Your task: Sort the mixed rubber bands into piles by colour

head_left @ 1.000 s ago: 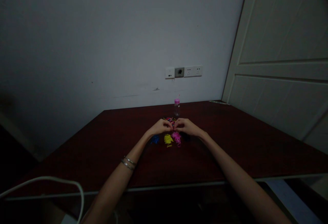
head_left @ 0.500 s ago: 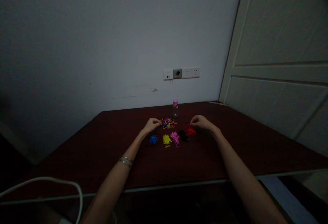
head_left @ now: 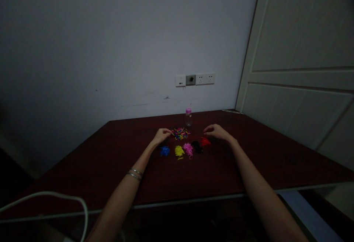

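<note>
Left grip (head_left: 161,136) beside multicoloured pile (head_left: 180,134), reddish table (head_left: 193,177) (dim), grey wall (head_left: 138,42)

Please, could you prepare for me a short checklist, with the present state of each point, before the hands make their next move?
1. Left hand at the mixed pile: ok, fingertips at its left edge.
2. Right hand empty: cannot tell; it is by the red pile, but its fingertips are too dark and small.
3. Blue pile apart from yellow pile: ok, bare table shows between.
4. Pink pile apart from black pile: cannot tell, their edges are very close.
5. Bottle upright: ok, standing behind the mixed pile.
</note>
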`<state>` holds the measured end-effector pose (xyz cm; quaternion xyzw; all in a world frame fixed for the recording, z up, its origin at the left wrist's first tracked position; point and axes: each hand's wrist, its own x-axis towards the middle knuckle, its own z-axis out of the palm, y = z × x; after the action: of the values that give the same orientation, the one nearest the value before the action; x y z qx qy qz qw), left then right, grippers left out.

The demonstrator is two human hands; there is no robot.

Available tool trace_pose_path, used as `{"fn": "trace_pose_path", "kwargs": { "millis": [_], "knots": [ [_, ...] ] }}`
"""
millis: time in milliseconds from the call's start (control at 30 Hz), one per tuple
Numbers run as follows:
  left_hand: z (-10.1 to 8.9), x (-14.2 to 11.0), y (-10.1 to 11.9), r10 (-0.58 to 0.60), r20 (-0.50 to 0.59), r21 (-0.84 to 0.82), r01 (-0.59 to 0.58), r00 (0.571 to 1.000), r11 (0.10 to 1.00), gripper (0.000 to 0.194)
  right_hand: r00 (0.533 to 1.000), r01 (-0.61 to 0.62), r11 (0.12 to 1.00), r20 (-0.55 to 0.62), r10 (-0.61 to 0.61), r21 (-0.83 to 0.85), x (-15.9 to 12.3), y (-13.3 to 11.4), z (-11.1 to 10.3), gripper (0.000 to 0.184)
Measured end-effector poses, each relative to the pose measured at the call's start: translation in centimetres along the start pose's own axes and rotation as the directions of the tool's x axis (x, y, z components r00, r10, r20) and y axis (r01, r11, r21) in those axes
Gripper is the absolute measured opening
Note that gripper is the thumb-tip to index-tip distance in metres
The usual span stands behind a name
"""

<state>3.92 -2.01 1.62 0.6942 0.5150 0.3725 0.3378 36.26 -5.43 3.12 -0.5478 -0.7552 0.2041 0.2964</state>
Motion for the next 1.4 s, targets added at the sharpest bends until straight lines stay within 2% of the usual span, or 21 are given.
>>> {"fn": "trace_pose_path", "kwargs": {
  "millis": [133, 267, 467, 567, 667, 733, 833, 1200, 1400],
  "knots": [
    [-0.2, 0.2, -0.2, 0.017, -0.021, 0.025, -0.017, 1.0, 1.0, 0.025, 0.995, 0.039, 0.999, -0.095, -0.041, -0.026, 0.2, -0.3, 0.3, 0.024],
    [-0.6, 0.6, -0.8, 0.024, -0.062, 0.064, -0.021, 0.998, 0.998, 0.027, 0.998, 0.027, 0.999, -0.06, -0.03, -0.047, 0.1, -0.6, 0.9, 0.024],
    [-2.1, 1.1, -2.0, 0.019, -0.153, 0.309, 0.03, 0.988, 0.95, 0.021, 0.996, 0.087, 0.991, -0.024, -0.09, -0.104, 0.1, -1.0, 1.6, 0.023],
    [-2.2, 1.1, -2.5, 0.02, -0.088, 0.402, 0.017, 0.996, 0.916, 0.023, 0.995, 0.097, 0.988, -0.024, -0.101, -0.122, 0.3, -1.1, 1.8, 0.022],
    [-1.8, 1.0, -2.6, 0.064, 0.002, 0.475, -0.057, 0.998, 0.878, 0.027, 0.995, 0.095, 0.987, -0.009, -0.097, -0.131, 0.3, -1.1, 1.9, 0.021],
    [-1.5, 1.0, -2.5, 0.111, 0.023, 0.506, -0.107, 0.994, 0.856, 0.031, 0.995, 0.099, 0.985, -0.002, -0.1, -0.14, 0.4, -1.1, 2.0, 0.021],
    [-1.1, 1.1, -2.3, 0.133, 0.037, 0.514, -0.133, 0.99, 0.847, 0.03, 0.994, 0.109, 0.982, 0.0, -0.11, -0.157, 0.4, -1.1, 2.0, 0.022],
    [-0.4, 0.5, -1.7, 0.091, 0.026, 0.551, -0.09, 0.996, 0.83, 0.026, 0.994, 0.103, 0.979, -0.008, -0.106, -0.174, 0.7, -0.7, 2.2, 0.02],
    [0.0, 0.2, -0.9, 0.105, 0.041, 0.634, -0.107, 0.994, 0.766, 0.019, 0.994, 0.106, 0.975, 0.002, -0.107, -0.194, 0.5, -1.1, 2.3, 0.021]
  ]
}}
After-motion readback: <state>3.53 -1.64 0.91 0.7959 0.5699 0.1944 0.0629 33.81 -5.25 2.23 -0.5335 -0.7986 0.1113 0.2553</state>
